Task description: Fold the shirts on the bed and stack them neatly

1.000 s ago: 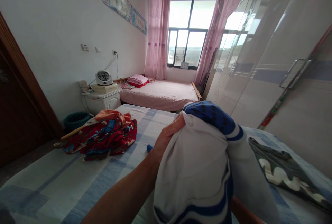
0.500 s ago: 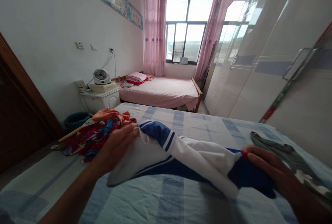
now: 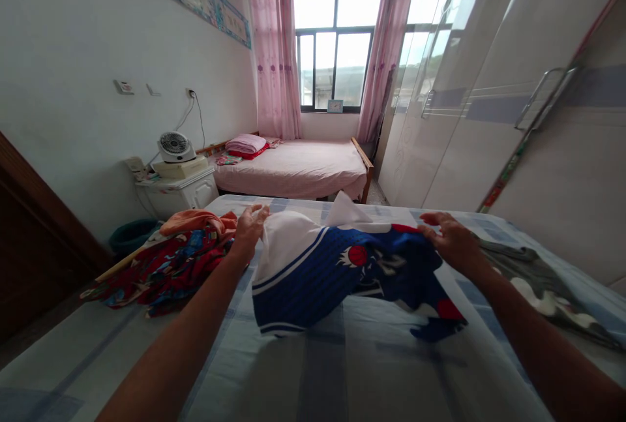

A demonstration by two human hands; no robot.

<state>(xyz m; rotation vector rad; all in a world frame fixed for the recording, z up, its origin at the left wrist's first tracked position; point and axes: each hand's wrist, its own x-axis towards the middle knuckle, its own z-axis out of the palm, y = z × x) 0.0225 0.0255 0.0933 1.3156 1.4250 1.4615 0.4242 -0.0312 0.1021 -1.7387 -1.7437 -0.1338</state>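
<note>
A blue-and-white sports jersey [image 3: 313, 272] with a red ball print hangs stretched between my hands above the bed. My left hand [image 3: 250, 229] pinches its white upper left part. At the other end, my right hand [image 3: 450, 238] is closed on the upper edge beside a red patch. The lower part droops in folds and looks a little blurred. Left of my left hand lies a heap of clothes, with a red patterned garment [image 3: 166, 272] under an orange one [image 3: 198, 221]. A dark green garment [image 3: 535, 272] lies past my right hand.
The bed under the jersey has a blue-and-white checked sheet [image 3: 320, 376]. Behind it stand a pink-covered bed [image 3: 298, 161] and a white nightstand [image 3: 186, 190] with a fan [image 3: 175, 146]. A glossy wardrobe [image 3: 469, 148] lines the right side; a dark bin [image 3: 130, 236] stands at left.
The jersey has been lifted and turned, and its blue side with the ball print now faces me. Both hands have moved up and away from me. The view has shifted slightly right.
</note>
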